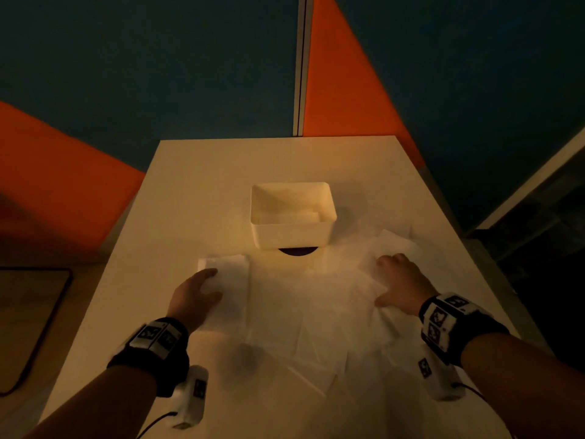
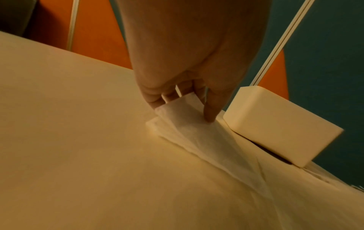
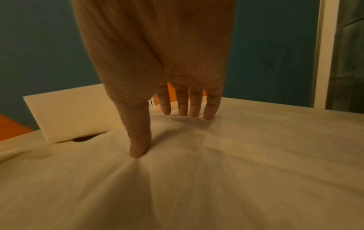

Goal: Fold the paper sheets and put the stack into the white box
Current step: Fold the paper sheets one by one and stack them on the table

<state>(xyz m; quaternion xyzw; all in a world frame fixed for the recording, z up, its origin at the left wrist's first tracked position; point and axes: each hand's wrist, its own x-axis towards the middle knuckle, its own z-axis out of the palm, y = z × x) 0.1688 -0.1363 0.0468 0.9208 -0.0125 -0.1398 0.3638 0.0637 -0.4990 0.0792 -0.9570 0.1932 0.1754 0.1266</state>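
Paper sheets on table, white box behind.
Left hand (image 1: 196, 294): fingers (image 2: 211, 109) pinch folded sheet edge (image 2: 183, 118). White box (image 1: 292, 217): folded paper inside. Paper sheets (image 1: 316, 312) spread near front edge. Right hand (image 1: 400, 282): fingers (image 3: 195, 107) spread flat on them.

Paper sheets (image 1: 316, 299) under my grip are looking thin, soft, matt & tissue-like, creasing w/ faint wrinkles. White box (image 1: 292, 229) is looking like smooth plastic, slight sheen. Tabletop (image 1: 202, 172) is showing smooth, matt laminate.
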